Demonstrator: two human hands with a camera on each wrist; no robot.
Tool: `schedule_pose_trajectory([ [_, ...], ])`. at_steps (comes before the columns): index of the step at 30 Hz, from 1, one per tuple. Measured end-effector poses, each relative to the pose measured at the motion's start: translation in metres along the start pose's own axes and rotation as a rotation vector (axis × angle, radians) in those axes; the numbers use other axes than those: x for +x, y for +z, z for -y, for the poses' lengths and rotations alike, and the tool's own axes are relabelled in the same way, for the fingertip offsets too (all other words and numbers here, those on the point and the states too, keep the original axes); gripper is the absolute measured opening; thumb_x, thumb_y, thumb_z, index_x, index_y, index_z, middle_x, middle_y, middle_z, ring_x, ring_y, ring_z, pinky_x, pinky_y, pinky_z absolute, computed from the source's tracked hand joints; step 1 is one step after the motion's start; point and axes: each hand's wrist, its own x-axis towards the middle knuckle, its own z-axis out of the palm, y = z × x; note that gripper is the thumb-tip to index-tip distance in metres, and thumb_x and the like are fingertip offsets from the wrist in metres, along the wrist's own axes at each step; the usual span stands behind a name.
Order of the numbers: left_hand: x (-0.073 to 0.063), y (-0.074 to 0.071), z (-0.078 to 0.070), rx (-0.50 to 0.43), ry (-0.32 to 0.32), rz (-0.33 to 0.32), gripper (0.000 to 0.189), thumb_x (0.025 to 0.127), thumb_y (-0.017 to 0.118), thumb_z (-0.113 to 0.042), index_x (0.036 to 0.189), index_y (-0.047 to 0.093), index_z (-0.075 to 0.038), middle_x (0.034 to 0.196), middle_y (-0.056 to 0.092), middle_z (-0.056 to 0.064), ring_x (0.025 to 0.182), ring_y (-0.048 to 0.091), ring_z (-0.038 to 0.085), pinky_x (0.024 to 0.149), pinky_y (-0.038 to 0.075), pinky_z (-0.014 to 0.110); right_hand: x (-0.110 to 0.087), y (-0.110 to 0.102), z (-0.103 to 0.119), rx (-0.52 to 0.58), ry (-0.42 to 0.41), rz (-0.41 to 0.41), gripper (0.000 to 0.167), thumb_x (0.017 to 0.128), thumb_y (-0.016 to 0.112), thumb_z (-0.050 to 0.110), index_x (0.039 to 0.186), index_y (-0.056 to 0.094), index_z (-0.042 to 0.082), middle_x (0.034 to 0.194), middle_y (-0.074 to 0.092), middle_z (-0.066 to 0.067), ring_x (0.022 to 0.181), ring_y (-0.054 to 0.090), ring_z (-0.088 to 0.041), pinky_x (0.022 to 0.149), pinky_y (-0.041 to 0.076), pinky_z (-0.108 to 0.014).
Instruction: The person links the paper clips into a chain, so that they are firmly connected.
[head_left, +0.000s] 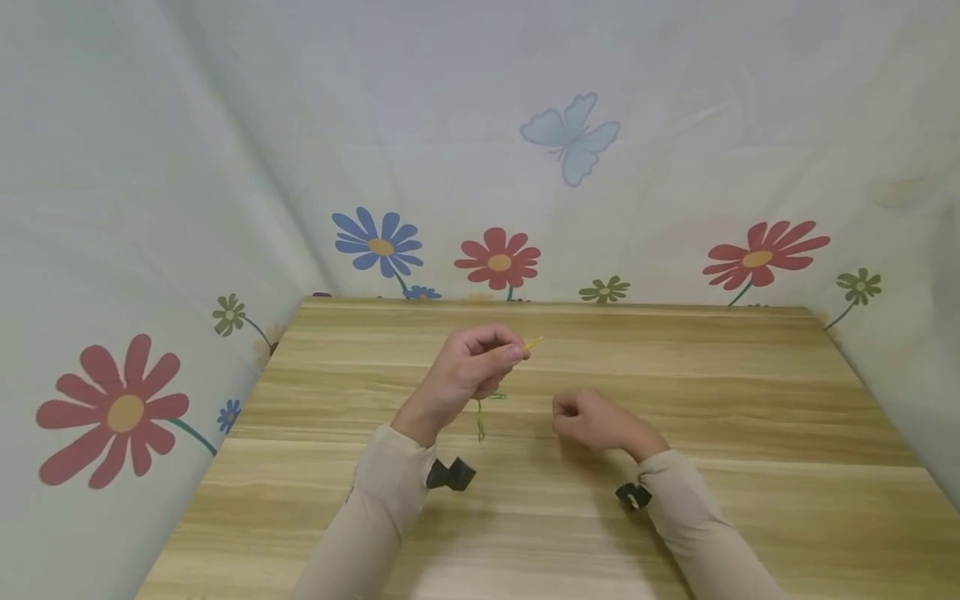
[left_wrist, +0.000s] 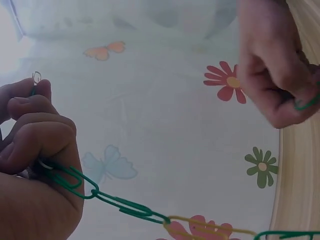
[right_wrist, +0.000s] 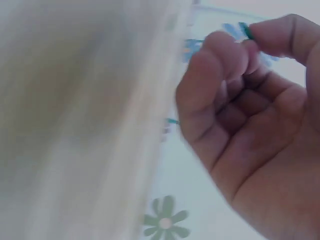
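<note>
My left hand [head_left: 480, 362] is raised over the table, thumb and forefinger pinching a paper clip whose yellow end [head_left: 533, 342] sticks out past the fingertips. From under its curled fingers hangs a chain of linked paper clips [head_left: 481, 421]. The left wrist view shows the links close up: green clips [left_wrist: 135, 207] joined to a yellow clip [left_wrist: 210, 229]. Lower and to the right, my right hand [head_left: 600, 421] pinches a green paper clip [right_wrist: 245, 31] between thumb and forefinger, most of it hidden by the fingertips.
Both hands are above a wood-grain table [head_left: 750, 392]. Behind and to the left hangs a pale cloth [head_left: 450, 100] printed with flowers and a butterfly. Black wrist bands [head_left: 452, 474] sit at both sleeve cuffs.
</note>
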Motion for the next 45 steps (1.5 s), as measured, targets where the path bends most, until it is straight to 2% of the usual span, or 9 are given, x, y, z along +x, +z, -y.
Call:
schedule_pose_trajectory([
  [3, 0.0, 0.0, -0.001, 0.035, -0.007, -0.019, 0.014, 0.099, 0.066, -0.023, 0.098, 0.069, -0.009, 0.059, 0.041, -0.001, 0.043, 0.027, 0.013, 0.04, 0.022, 0.024, -0.002, -0.009, 0.016, 0.104, -0.061, -0.072, 0.017, 0.092, 0.055, 0.004, 0.078, 0.06, 0.011, 0.061, 0.051, 0.003, 0.051, 0.051, -0.013, 0.049, 0.044, -0.027],
  [7, -0.001, 0.001, -0.001, 0.065, -0.014, -0.034, 0.009, 0.1, 0.063, -0.017, 0.099, 0.068, -0.009, 0.061, 0.042, -0.001, 0.044, 0.028, 0.013, 0.041, 0.024, 0.024, -0.008, -0.022, 0.037, 0.165, -0.152, -0.211, 0.017, 0.099, 0.059, 0.006, 0.086, 0.067, 0.012, 0.064, 0.058, -0.002, 0.056, 0.058, -0.02, 0.053, 0.052, -0.034],
  [11, -0.001, 0.002, -0.001, 0.07, -0.003, -0.036, 0.012, 0.099, 0.061, -0.014, 0.099, 0.064, -0.003, 0.062, 0.041, -0.002, 0.045, 0.029, 0.012, 0.042, 0.025, 0.024, -0.014, -0.031, 0.056, 0.214, -0.251, -0.317, 0.015, 0.1, 0.059, 0.004, 0.091, 0.069, 0.008, 0.068, 0.062, -0.005, 0.06, 0.061, -0.024, 0.057, 0.055, -0.035],
  [14, -0.001, 0.003, -0.002, 0.08, 0.008, -0.026, 0.017, 0.099, 0.062, -0.015, 0.098, 0.061, 0.001, 0.062, 0.042, -0.001, 0.046, 0.031, 0.013, 0.042, 0.026, 0.026, -0.019, -0.036, 0.07, 0.233, -0.302, -0.364, 0.014, 0.101, 0.058, 0.003, 0.094, 0.069, 0.006, 0.07, 0.063, -0.005, 0.062, 0.062, -0.023, 0.059, 0.055, -0.033],
  [22, 0.0, 0.006, -0.003, 0.168, 0.008, 0.021, 0.018, 0.098, 0.064, -0.018, 0.097, 0.063, 0.0, 0.066, 0.044, 0.003, 0.048, 0.034, 0.016, 0.043, 0.028, 0.025, -0.028, -0.04, 0.094, 0.216, -0.339, -0.417, 0.014, 0.102, 0.057, 0.003, 0.096, 0.069, 0.007, 0.072, 0.062, -0.003, 0.064, 0.061, -0.021, 0.06, 0.055, -0.036],
  [26, 0.0, 0.006, -0.002, 0.193, -0.002, 0.037, 0.018, 0.097, 0.065, -0.019, 0.096, 0.064, -0.001, 0.07, 0.045, 0.005, 0.05, 0.035, 0.017, 0.044, 0.029, 0.025, -0.029, -0.04, 0.1, 0.2, -0.367, -0.444, 0.014, 0.1, 0.057, 0.001, 0.095, 0.069, 0.006, 0.072, 0.062, -0.002, 0.063, 0.061, -0.021, 0.058, 0.053, -0.033],
  [37, 0.002, 0.006, -0.002, 0.174, -0.011, 0.075, 0.023, 0.097, 0.067, -0.027, 0.096, 0.064, -0.004, 0.069, 0.045, 0.005, 0.049, 0.034, 0.017, 0.043, 0.029, 0.025, -0.03, -0.04, 0.108, 0.191, -0.359, -0.46, 0.013, 0.1, 0.059, 0.001, 0.095, 0.07, 0.006, 0.07, 0.061, -0.004, 0.061, 0.06, -0.022, 0.057, 0.052, -0.031],
  [45, 0.002, 0.005, 0.001, 0.166, -0.033, 0.09, 0.026, 0.098, 0.063, -0.022, 0.097, 0.061, 0.004, 0.068, 0.044, 0.005, 0.047, 0.033, 0.017, 0.042, 0.029, 0.025, -0.031, -0.042, 0.111, 0.189, -0.339, -0.469, 0.013, 0.1, 0.058, 0.003, 0.095, 0.07, 0.005, 0.072, 0.062, -0.004, 0.062, 0.06, -0.022, 0.057, 0.052, -0.032],
])
